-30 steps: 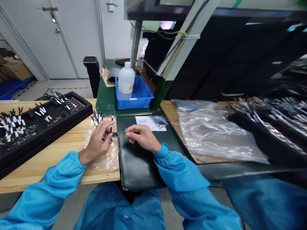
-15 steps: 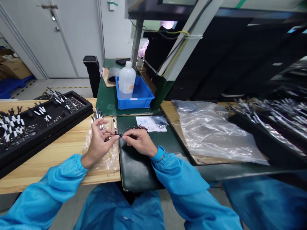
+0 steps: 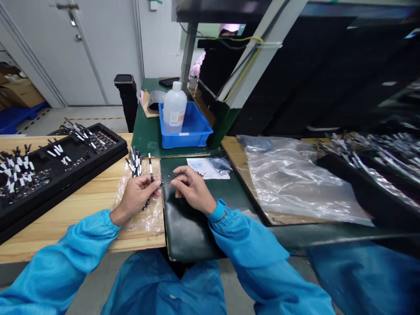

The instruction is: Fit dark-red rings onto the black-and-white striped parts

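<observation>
My left hand (image 3: 139, 192) is closed, pinching a small dark part with a thin black-and-white flex strip (image 3: 150, 166) that stands up from the fingers. Below it lies a clear plastic bag (image 3: 152, 221), bearing several similar flex strips (image 3: 134, 162). My right hand (image 3: 192, 188) hovers over the green mat (image 3: 183, 227), apart from the left one. Its fingers are loosely bent and spread, and I see nothing in them. A pile of tiny dark parts (image 3: 198, 174) lies behind this hand, which partly hides it.
Black trays (image 3: 82, 164) of flex-strip parts stand at left. Ahead, a blue bin (image 3: 187, 139) holds a white bottle (image 3: 173, 109). A paper sheet (image 3: 197, 166) lies behind my right hand. At right are a large plastic bag (image 3: 295, 183) and more strips (image 3: 357, 153). A slanted post (image 3: 252, 57) rises ahead.
My hands were together at the small part. Now the right hand has let go and its fingers have spread, while the left keeps the part, its strip standing more upright.
</observation>
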Demonstrator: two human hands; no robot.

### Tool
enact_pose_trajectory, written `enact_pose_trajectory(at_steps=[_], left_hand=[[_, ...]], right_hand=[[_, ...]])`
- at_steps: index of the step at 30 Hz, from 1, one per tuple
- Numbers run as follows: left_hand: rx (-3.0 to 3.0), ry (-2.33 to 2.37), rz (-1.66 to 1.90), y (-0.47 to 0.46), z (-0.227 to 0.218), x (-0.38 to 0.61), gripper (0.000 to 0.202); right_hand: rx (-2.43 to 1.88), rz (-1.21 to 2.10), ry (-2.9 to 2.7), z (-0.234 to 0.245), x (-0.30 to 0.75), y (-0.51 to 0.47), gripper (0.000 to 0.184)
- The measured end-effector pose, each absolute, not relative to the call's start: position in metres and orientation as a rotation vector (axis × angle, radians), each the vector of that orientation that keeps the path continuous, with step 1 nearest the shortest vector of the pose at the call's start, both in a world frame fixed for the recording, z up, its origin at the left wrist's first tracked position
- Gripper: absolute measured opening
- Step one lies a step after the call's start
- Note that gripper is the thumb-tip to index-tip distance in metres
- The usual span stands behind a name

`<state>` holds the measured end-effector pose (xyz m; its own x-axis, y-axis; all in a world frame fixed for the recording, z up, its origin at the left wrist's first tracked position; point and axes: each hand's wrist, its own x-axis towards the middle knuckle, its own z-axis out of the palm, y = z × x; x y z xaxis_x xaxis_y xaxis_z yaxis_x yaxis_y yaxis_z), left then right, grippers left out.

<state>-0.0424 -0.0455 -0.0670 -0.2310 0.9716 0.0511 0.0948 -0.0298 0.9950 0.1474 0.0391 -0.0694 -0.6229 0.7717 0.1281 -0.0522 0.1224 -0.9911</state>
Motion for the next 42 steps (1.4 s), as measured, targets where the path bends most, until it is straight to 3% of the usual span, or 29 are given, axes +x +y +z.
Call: enact_pose_trajectory(at_steps=[42], left_hand=[[1.311,1.471,1.19,-0.0467,-0.0611,-0.0421,0.029]], right_hand=[[-0.685,1.393,-1.981,-0.0632,0.1464,0.0353,0.014]])
